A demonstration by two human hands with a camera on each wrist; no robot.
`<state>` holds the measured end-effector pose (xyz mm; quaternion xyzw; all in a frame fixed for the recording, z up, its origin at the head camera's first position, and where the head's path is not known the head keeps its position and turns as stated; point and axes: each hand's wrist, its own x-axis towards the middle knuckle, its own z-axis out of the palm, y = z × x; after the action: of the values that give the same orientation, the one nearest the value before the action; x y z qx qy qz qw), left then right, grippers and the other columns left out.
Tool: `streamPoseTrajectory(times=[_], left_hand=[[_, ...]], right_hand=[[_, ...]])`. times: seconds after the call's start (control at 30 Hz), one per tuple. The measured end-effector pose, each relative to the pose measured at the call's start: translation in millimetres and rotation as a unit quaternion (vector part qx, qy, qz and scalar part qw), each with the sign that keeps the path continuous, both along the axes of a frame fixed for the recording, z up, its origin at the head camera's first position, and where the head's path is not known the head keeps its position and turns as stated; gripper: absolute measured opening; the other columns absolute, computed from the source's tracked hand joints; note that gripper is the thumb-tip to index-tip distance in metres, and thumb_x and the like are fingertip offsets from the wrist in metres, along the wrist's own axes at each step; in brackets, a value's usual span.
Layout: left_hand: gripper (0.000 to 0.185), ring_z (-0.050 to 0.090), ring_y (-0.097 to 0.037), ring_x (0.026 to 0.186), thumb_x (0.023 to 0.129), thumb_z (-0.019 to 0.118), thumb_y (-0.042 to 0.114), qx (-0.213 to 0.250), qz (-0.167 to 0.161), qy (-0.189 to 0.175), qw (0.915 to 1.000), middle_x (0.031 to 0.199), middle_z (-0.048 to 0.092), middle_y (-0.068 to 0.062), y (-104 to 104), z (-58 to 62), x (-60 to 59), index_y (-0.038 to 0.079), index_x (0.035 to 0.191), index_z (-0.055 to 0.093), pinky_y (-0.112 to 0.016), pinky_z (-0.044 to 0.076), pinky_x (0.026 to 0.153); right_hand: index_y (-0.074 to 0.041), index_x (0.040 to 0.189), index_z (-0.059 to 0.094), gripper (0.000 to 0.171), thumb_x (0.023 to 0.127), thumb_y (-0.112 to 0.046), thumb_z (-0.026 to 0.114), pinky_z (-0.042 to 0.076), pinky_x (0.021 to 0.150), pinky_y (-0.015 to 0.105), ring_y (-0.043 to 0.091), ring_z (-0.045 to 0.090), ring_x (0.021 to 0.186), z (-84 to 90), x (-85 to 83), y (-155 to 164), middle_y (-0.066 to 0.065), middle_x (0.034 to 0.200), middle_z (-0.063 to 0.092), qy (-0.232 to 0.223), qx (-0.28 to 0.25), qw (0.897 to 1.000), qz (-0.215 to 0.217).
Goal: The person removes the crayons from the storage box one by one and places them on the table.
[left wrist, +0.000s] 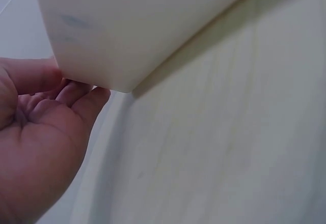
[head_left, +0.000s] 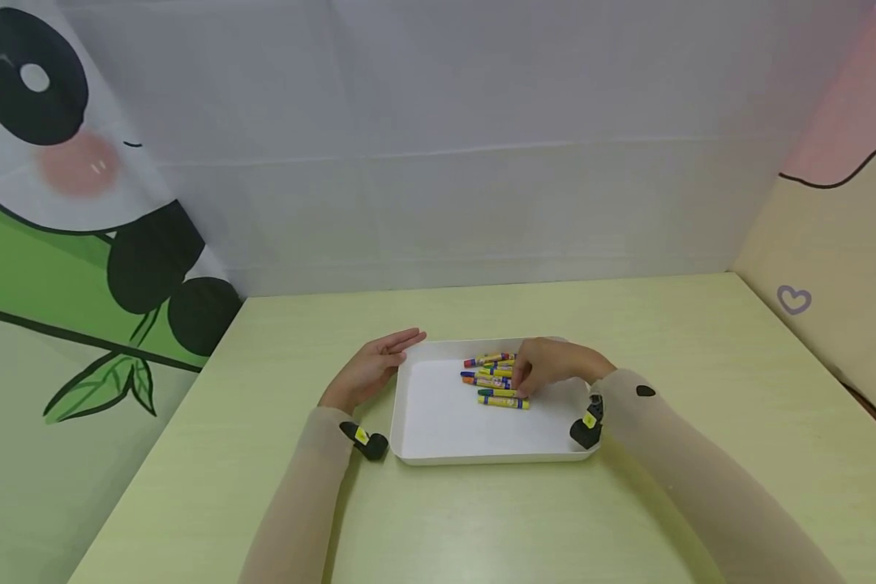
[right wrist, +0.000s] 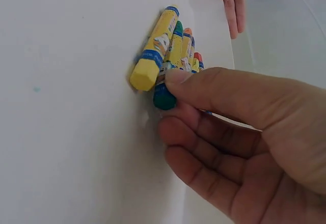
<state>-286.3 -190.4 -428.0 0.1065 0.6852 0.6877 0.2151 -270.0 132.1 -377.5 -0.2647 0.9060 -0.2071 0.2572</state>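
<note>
A white tray (head_left: 438, 442) holds a small group of crayons in yellow wrappers, lying side by side. My right hand (head_left: 555, 363) reaches over the tray's right part. In the right wrist view, its thumb and a finger pinch the green crayon (right wrist: 164, 98) near its end. Right beside that lies a yellow crayon (right wrist: 158, 51), nearest the tray's front. Farther back are an orange crayon (right wrist: 187, 43) and a red one (right wrist: 198, 58), partly hidden by the hand. At the tray's back left corner, my left hand (head_left: 368, 369) touches the wall, its fingers extended.
The tray stands on a pale yellow tabletop (head_left: 467, 527). A grey-white wall (head_left: 482, 219) rises behind the table's far edge. Printed side panels flank it, with a cartoon face (head_left: 80, 195) at left and a purple heart (head_left: 793, 300) at right.
</note>
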Motion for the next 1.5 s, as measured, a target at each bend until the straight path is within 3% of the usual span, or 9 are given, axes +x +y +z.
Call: streamPoseTrajectory(times=[0.43, 0.6, 0.77, 1.1, 1.3, 1.5], left_hand=[[0.05, 0.029, -0.024, 0.145, 0.1, 0.036, -0.005, 0.004, 0.008, -0.011, 0.9999, 0.154, 0.036, -0.009, 0, 1.1, 2.4, 0.004, 0.149, 0.033, -0.043, 0.024, 0.118], [0.05, 0.029, -0.023, 0.145, 0.1, 0.036, -0.005, -0.002, 0.011, -0.009, 0.9999, 0.154, 0.037, -0.009, 1, 2.0, 2.6, 0.004, 0.149, 0.034, -0.043, 0.025, 0.117], [0.05, 0.029, -0.024, 0.145, 0.1, 0.036, -0.005, -0.003, 0.014, -0.009, 0.9998, 0.154, 0.037, -0.009, 1, 1.5, 2.1, 0.004, 0.149, 0.034, -0.043, 0.025, 0.117], [0.05, 0.029, -0.022, 0.145, 0.1, 0.036, -0.005, -0.002, 0.014, -0.004, 0.9999, 0.154, 0.037, -0.008, 0, 2.4, 3.1, 0.004, 0.149, 0.033, -0.042, 0.025, 0.117], [0.05, 0.029, -0.022, 0.144, 0.1, 0.036, -0.005, -0.004, 0.016, -0.003, 0.9999, 0.154, 0.037, -0.008, 1, 2.0, 2.4, 0.005, 0.149, 0.034, -0.042, 0.026, 0.117], [0.05, 0.03, -0.022, 0.144, 0.101, 0.036, -0.003, -0.016, 0.016, -0.003, 0.9997, 0.154, 0.038, -0.006, 2, 1.8, 3.0, 0.007, 0.149, 0.034, -0.042, 0.026, 0.117]], right_hand=[[-0.012, 0.093, 0.075, 0.009, 0.085, -0.015, 0.072, 0.052, 0.076, 0.025, 0.008, 0.06, 0.081, 12.1, -4.5, 16, -0.003, 0.093, 0.07, 0.012, -0.062, 0.998, 0.014], [-0.009, 0.1, 0.075, 0.015, 0.088, -0.016, 0.069, 0.054, 0.078, 0.029, 0.013, 0.063, 0.085, 20.8, -6.3, 32, 0.0, 0.097, 0.072, 0.025, -0.093, 0.995, -0.026], [-0.008, 0.106, 0.073, 0.021, 0.09, -0.02, 0.067, 0.054, 0.079, 0.033, 0.024, 0.065, 0.091, 22.3, -7.9, 56, 0.004, 0.102, 0.072, 0.034, -0.119, 0.988, -0.096], [-0.001, 0.117, 0.067, 0.036, 0.093, -0.027, 0.062, 0.053, 0.084, 0.041, 0.024, 0.065, 0.091, 6.0, -4.7, 96, 0.016, 0.11, 0.069, 0.05, -0.136, 0.957, -0.251], [0.002, 0.117, 0.066, 0.038, 0.092, -0.027, 0.062, 0.053, 0.08, 0.036, 0.022, 0.066, 0.09, -7.9, -1.3, 110, 0.016, 0.107, 0.07, 0.067, -0.105, 0.95, -0.288], [0.005, 0.112, 0.068, 0.036, 0.091, -0.023, 0.061, 0.051, 0.072, 0.03, 0.02, 0.063, 0.084, -11.4, 1.8, 120, 0.016, 0.1, 0.071, 0.078, -0.075, 0.948, -0.298]])
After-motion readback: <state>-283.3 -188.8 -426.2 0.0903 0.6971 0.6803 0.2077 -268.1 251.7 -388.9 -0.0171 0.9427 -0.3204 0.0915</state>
